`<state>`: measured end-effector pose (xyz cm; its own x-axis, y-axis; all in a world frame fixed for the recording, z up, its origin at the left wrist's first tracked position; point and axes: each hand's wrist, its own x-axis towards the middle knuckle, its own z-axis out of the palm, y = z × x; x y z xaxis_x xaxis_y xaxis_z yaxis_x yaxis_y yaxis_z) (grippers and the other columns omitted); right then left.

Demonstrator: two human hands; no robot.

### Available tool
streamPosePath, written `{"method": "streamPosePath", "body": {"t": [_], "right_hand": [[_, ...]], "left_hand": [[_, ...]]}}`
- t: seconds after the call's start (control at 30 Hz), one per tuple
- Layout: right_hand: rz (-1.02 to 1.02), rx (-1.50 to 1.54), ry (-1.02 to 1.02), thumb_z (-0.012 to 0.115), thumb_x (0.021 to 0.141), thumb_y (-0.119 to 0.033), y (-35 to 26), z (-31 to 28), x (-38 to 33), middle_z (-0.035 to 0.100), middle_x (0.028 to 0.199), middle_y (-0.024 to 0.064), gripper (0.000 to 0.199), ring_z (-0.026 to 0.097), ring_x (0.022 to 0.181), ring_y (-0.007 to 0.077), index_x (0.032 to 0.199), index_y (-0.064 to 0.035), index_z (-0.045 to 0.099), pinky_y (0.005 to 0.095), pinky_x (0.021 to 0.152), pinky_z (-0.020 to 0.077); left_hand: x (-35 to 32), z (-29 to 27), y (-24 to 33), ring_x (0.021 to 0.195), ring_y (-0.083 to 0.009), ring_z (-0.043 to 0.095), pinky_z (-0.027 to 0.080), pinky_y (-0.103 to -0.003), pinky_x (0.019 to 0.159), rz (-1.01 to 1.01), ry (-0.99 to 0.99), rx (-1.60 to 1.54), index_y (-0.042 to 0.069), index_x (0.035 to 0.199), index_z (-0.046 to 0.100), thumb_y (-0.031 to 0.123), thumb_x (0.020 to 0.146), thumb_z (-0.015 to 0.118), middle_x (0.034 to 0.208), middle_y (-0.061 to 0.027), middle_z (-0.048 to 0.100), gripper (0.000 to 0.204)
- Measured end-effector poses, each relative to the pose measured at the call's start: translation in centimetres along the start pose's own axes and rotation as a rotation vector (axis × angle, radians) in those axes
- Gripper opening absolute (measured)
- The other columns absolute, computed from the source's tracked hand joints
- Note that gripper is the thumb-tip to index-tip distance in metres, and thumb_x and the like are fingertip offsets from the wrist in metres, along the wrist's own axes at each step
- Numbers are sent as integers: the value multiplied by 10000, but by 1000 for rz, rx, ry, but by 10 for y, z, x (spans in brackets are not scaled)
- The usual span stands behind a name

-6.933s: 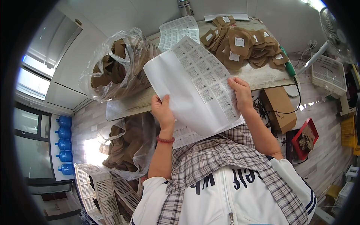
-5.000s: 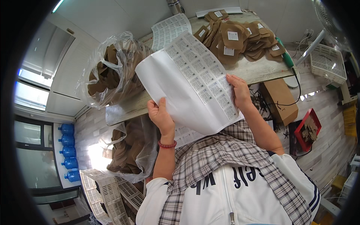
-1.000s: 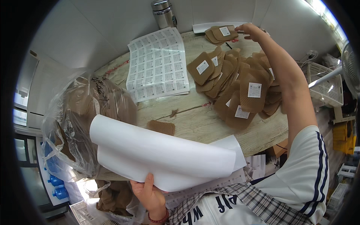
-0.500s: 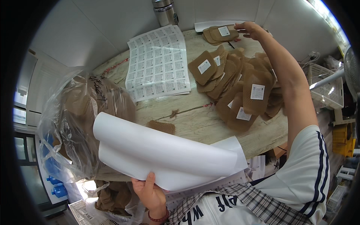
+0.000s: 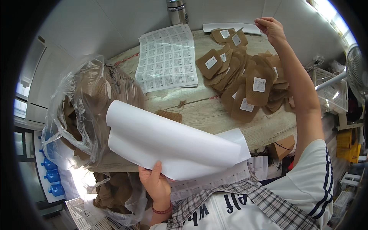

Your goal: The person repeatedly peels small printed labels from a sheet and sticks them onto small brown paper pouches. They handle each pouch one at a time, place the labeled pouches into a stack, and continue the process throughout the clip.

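My left hand (image 5: 155, 180) grips the lower edge of a large white label sheet (image 5: 172, 142), thumb on top. The sheet curls over, mostly showing its blank side; rows of printed labels show along its lower part. My right hand (image 5: 271, 28) is raised at the far right, fingertips pinched together with nothing visible between them. Nearest to it are several flat brown textured pieces (image 5: 222, 35), with white labels on them. A larger heap of such labelled brown pieces (image 5: 257, 82) spreads over the right of the table. A single brown piece (image 5: 168, 115) lies partly behind the sheet.
Printed label sheets (image 5: 166, 57) lie at the back of the wooden table (image 5: 207, 111). A clear plastic bag (image 5: 92, 103) of brown pieces stands at left, a steel flask (image 5: 177, 13) behind. A white strip (image 5: 214, 27) lies along the wall. At right are a white crate (image 5: 331, 90) and a fan (image 5: 356, 69).
My right hand has moved right from the far small pile, its fingers closing from spread to pinched. A labelled brown piece there now sits turned. My left hand still holds the sheet; the view has shifted slightly.
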<state>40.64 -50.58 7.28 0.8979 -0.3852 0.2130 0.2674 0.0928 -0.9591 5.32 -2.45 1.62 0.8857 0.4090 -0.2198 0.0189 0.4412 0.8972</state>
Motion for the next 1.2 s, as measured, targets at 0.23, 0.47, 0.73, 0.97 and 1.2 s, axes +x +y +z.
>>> {"method": "streamPosePath", "body": {"t": [0.23, 0.47, 0.73, 0.97, 1.2], "right_hand": [[196, -484, -182, 654, 924, -136, -30, -10, -58, 668, 1047, 23, 196, 612, 983, 108, 1101, -59, 692, 277, 909, 517], [165, -1297, -639, 633, 927, -219, 29, 15, -14, 718, 1150, 90, 260, 625, 1114, 212, 1147, -155, 755, 363, 962, 480], [188, -1468, -855, 726, 819, -307, 104, 4, 31, 737, 1074, 99, 329, 662, 960, 236, 1075, -106, 776, 380, 878, 504], [114, -1167, -434, 737, 866, -211, 49, 13, -1, 734, 952, 93, 284, 648, 881, 163, 1085, -32, 757, 319, 825, 515], [-238, -379, -142, 697, 892, -82, -52, -10, -75, 733, 1003, 66, 221, 652, 871, 109, 1100, -25, 748, 240, 797, 522]], "left_hand": [[-15, -13, 5, 671, -178, 641, 503, -296, 387, -27, -37, 11, -11, 1214, 481, -26, 924, 592, 1016, -127, 626, 310], [-19, -3, 9, 668, -184, 645, 501, -301, 372, 0, 20, 3, -20, 1198, 466, -31, 913, 590, 997, -139, 623, 311], [-14, -7, 3, 651, -191, 643, 502, -305, 368, -19, 31, 0, -18, 1203, 456, -28, 906, 602, 978, -138, 629, 331], [-18, -16, 5, 700, -185, 640, 514, -302, 417, -47, 9, -11, -8, 1224, 469, -36, 904, 615, 1013, -126, 629, 353], [-36, -33, 4, 980, -182, 622, 532, -315, 834, -22, -40, -60, -5, 1239, 489, -78, 894, 617, 1121, -107, 621, 376]]}}
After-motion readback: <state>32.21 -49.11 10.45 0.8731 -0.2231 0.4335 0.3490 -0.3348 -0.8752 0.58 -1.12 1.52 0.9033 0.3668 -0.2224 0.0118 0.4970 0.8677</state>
